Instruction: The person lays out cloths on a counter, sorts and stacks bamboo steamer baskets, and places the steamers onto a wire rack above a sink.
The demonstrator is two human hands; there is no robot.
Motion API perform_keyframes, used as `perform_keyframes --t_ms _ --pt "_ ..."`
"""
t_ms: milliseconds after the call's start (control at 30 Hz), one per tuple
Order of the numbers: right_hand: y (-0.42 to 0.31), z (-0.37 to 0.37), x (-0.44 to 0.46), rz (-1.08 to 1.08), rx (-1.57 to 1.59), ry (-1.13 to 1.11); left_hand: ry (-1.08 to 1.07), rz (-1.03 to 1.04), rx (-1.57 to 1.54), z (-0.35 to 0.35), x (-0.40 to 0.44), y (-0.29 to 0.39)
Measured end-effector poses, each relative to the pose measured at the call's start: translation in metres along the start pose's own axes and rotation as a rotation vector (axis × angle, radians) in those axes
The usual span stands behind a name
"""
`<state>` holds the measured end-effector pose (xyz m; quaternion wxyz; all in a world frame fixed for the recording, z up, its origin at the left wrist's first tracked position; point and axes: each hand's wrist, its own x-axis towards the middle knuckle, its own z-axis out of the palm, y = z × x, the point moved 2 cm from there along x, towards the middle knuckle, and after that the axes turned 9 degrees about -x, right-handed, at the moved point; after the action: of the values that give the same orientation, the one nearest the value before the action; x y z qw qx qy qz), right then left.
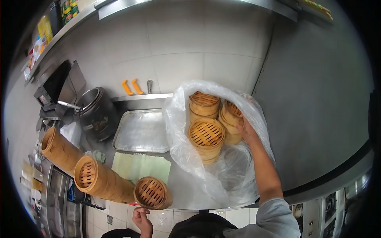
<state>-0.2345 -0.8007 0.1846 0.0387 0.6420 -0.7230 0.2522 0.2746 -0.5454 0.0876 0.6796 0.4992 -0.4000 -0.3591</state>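
Observation:
Stacks of round bamboo steamer baskets (206,137) with slatted bottoms stand inside a large clear plastic bag (184,158). My right hand (247,131) reaches into the bag, its fingers on the side of the right-hand stack (231,119). Low in the view, my left hand (141,217) is closed just below a short basket stack (152,193) at the counter's front edge; whether anything is in its fingers is hidden. Two taller stacks, one in front (101,178) and one behind (59,148), lean outward to the left.
Behind the green cloth (143,166) lies an empty metal tray (143,129). A dark pot (99,115) with a ladle stands at the left. Two orange handles (132,86) show by the wall. A shelf (71,29) runs above. A grey panel (313,107) borders the right side.

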Motion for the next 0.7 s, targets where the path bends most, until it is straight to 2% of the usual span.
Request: perform_keyframes --t_ms 100,167,200,233,267,333,367,400,467,633,700 --pt "-0.019 -0.032 -0.001 0.260 0.791 -0.055 0.059 -0.036 -0.002 -0.009 0.002 -0.001" --pt "-0.032 -0.047 -0.015 0.299 0.676 -0.093 0.055 0.047 0.003 -0.016 0.003 -0.002" --pt "-0.061 -0.068 -0.031 0.195 0.720 -0.108 0.031 0.029 0.109 -0.018 0.005 0.004" --pt "-0.096 -0.083 -0.052 0.089 0.775 -0.140 0.025 0.075 0.066 -0.019 0.007 0.003" --pt "-0.125 -0.077 -0.077 0.073 0.793 -0.199 0.030 0.059 0.139 -0.025 0.009 -0.003" --pt "-0.180 -0.068 -0.125 -0.321 0.553 -0.044 0.074 -0.117 -0.032 -0.013 0.016 0.013" --pt "-0.207 -0.055 -0.145 -0.418 0.579 -0.098 0.093 -0.145 -0.023 -0.011 0.022 0.019" --pt "-0.232 -0.042 -0.163 -0.511 0.600 -0.142 0.087 -0.038 0.015 -0.019 0.030 -0.004" --pt "-0.274 -0.016 -0.190 -0.651 0.583 -0.201 0.094 -0.099 -0.030 -0.015 0.037 0.002" --pt "-0.310 0.026 -0.238 -0.689 0.421 -0.325 0.060 -0.197 -0.187 -0.016 0.040 -0.001" --pt "-0.311 0.034 -0.250 -0.698 0.405 -0.363 -0.021 -0.113 -0.019 -0.011 0.039 0.006"
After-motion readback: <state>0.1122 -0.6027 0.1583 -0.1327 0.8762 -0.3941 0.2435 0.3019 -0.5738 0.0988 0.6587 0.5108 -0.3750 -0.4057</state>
